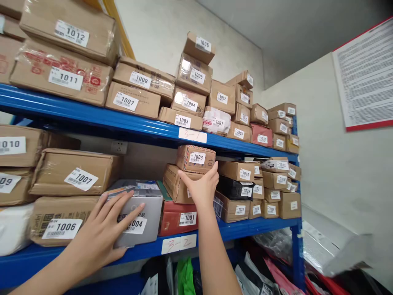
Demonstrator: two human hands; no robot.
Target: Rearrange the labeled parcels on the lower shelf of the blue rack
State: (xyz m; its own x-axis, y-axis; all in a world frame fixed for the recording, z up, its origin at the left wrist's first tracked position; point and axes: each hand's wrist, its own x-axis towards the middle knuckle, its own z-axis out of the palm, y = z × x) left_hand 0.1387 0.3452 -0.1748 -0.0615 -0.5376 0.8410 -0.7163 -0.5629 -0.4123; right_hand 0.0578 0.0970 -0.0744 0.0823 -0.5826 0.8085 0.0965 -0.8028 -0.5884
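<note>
Blue shelves point(138, 124) packed with numbered parcels point(222, 97) are seen against a pale wall point(153, 32). On the shelf marked 3-2 point(147, 248), the grey box 1004 point(150, 213) is partly covered by the left hand point(107, 225), fingers spread apart. Just right, small box 1003 point(196, 157), stacked on a brown carton point(175, 184), is met by the right hand point(202, 186), thumb and fingers set wide; whether it is clamped cannot be told.

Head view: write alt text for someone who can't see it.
A person's left hand lies against a grey box while the right hand touches a small brown box labelled 1003, both on a blue rack. More numbered boxes surround them.
</note>
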